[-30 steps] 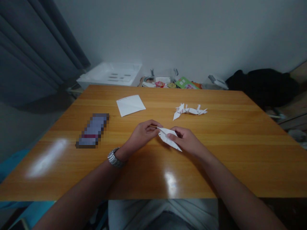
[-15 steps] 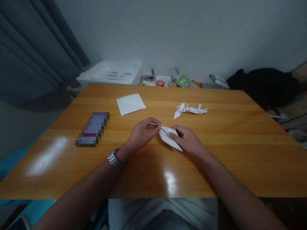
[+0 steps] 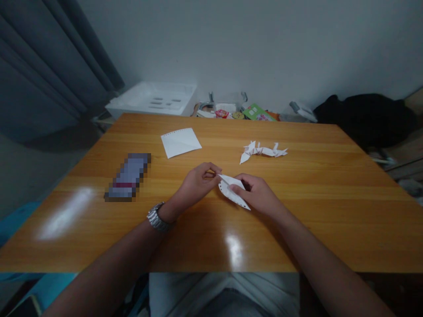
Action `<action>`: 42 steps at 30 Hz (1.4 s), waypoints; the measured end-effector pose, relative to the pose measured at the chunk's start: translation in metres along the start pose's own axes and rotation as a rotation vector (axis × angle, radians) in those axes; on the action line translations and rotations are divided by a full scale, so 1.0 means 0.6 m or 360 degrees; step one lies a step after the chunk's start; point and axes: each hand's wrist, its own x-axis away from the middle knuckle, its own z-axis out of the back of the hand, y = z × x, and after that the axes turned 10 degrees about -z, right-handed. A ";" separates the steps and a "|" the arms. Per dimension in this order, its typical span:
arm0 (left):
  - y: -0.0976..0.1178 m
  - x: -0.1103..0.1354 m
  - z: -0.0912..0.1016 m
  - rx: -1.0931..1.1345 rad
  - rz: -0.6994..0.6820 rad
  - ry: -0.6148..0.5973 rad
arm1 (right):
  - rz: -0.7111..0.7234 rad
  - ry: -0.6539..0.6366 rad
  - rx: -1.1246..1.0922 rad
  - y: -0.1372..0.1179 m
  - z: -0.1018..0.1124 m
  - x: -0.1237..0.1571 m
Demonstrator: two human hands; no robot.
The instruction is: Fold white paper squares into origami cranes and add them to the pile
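Both my hands meet over the middle of a wooden table [image 3: 297,229]. My left hand [image 3: 194,185], with a metal watch [image 3: 157,218] on the wrist, pinches the left tip of a folded white paper piece [image 3: 231,190] with punched holes along one edge. My right hand [image 3: 259,193] grips the same paper from the right, fingers curled over it. The paper is held just above the tabletop.
A flat white sheet [image 3: 180,141] lies at the back left and finished folded paper figures [image 3: 262,152] at the back right. A blurred dark object [image 3: 128,177] rests on the left. Behind the table stand a white tray [image 3: 152,101], small clutter and a black bag [image 3: 363,116].
The hands stay in place on the paper. The left fingers shifted slightly at the tip and the fold opened a little, then closed flatter again.
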 end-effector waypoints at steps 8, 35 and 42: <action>0.003 0.000 0.000 0.0308 0.0098 -0.0027 | -0.0014 -0.0035 -0.0019 0.002 0.002 0.000; 0.016 0.005 -0.007 0.0259 -0.0066 -0.0117 | -0.0024 -0.0024 -0.0167 0.007 0.005 -0.003; 0.025 0.008 -0.009 0.0089 -0.0067 -0.0124 | 0.0026 0.0024 0.0006 -0.004 0.010 0.001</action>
